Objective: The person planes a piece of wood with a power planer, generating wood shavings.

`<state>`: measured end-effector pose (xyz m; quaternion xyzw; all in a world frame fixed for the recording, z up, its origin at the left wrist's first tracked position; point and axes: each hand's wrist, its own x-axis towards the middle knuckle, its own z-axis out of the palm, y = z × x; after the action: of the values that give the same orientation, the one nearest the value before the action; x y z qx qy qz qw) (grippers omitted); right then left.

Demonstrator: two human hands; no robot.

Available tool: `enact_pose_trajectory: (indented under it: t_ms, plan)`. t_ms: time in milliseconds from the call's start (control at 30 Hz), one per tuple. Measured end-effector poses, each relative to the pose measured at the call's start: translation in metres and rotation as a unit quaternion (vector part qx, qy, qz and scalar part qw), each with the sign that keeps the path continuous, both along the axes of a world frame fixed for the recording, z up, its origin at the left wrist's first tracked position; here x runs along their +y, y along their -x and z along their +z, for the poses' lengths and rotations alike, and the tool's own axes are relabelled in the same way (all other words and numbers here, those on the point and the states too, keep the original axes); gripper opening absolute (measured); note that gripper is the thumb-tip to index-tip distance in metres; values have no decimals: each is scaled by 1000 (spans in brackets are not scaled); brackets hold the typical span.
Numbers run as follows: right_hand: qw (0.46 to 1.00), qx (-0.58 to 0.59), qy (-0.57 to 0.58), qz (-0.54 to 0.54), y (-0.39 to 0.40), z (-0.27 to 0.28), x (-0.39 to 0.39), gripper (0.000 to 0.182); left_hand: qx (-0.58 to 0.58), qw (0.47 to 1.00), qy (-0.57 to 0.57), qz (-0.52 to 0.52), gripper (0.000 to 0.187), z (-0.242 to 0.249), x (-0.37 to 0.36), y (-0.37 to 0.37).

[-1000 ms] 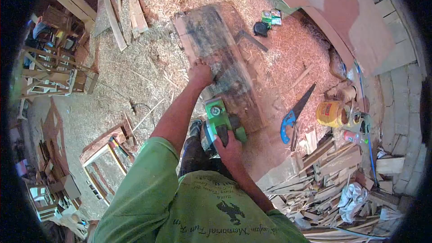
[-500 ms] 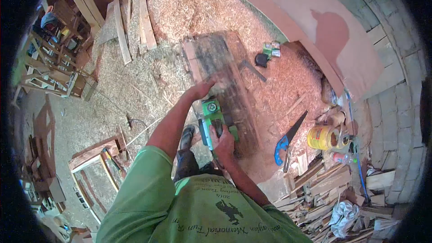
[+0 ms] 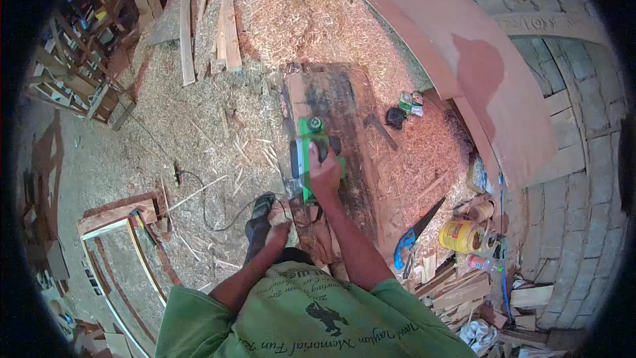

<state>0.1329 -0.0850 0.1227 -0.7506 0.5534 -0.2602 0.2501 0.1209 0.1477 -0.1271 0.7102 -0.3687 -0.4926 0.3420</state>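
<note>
My right hand (image 3: 324, 169) is wrapped round the handle of a green electric planer (image 3: 310, 131). The planer sits on a thick, dark-stained wooden slab (image 3: 341, 99), along its left part. My left hand (image 3: 278, 233) is off the slab, low by my leg and close to the planer's power cord (image 3: 222, 228). Its fingers look drawn together; whether the cord is in them cannot be made out. A dark flat try square (image 3: 382, 131) lies on the slab's right side.
Wood shavings (image 3: 285, 20) cover the floor. To the right are a handsaw with blue handle (image 3: 405, 246), a yellow container (image 3: 460, 235) and scrap wood (image 3: 464, 290). A wooden frame (image 3: 119, 225) lies left; long boards (image 3: 228, 20) lie beyond. A large panel (image 3: 477, 66) stands right.
My left hand has left the front of the slab and come back toward my body. My right hand and the planer have shifted slightly forward. The camera view has also shifted.
</note>
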Motion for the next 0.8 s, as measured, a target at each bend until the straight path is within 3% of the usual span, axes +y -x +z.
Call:
enact_pose_trajectory:
  t_ms: [67,100,167,267,367,467,567,667,733,767,800]
  plan:
    - [1000,-3,-14,0,-17,0,-17,52,-61,966,191,-166,54,-5,7,21]
    - [999,-14,-43,-4,-28,2,-28,53,45,981,127,-142,64,-29,7,41]
    - [997,-30,-73,-6,-54,0,-56,56,200,977,33,-67,80,38,-24,33]
    - [995,-49,-88,-1,-99,-17,-111,62,234,972,-4,1,107,103,-57,18]
    - [993,-61,-99,0,-142,-40,-166,69,193,981,4,-24,118,86,-70,17]
    - [996,-57,-68,10,-174,-46,-202,74,247,968,40,-4,118,72,-68,22]
    - [994,-45,-98,25,-197,-12,-214,75,219,973,-47,-46,115,114,-76,-2]
    - [997,-69,-18,22,-211,-46,-235,69,285,956,61,-25,100,65,-61,11]
    - [994,-103,17,43,-196,-65,-231,63,275,959,5,-60,83,54,-62,-15]
    - [993,-105,7,57,-181,-62,-220,62,181,983,-9,-34,63,28,-62,-24]
    - [992,-81,-61,74,-156,-26,-185,66,130,991,15,21,52,-5,-65,-41]
